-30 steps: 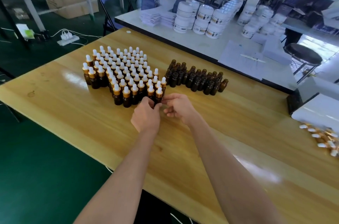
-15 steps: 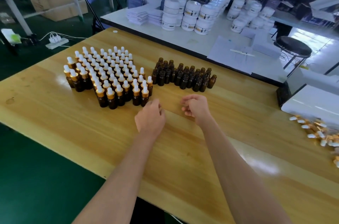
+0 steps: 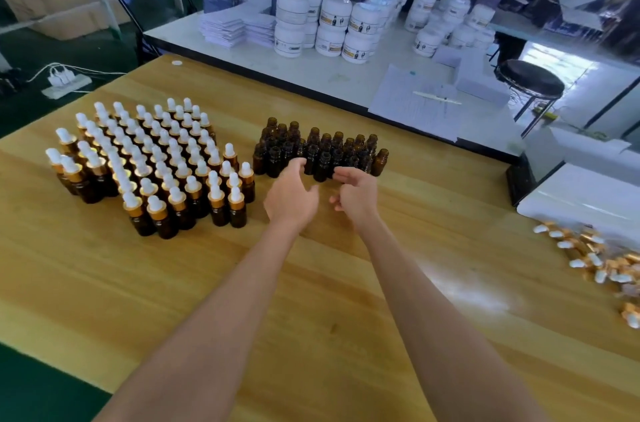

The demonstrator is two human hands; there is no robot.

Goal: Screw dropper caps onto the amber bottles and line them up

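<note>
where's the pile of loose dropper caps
In the head view the loose dropper caps lie piled at the wooden table's right edge, well right of the right hand and the uncapped bottles.

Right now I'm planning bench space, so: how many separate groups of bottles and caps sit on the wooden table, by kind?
Capped amber bottle cluster: 1
Uncapped amber bottle cluster: 1
Loose dropper cap pile: 1
Total: 3
</note>
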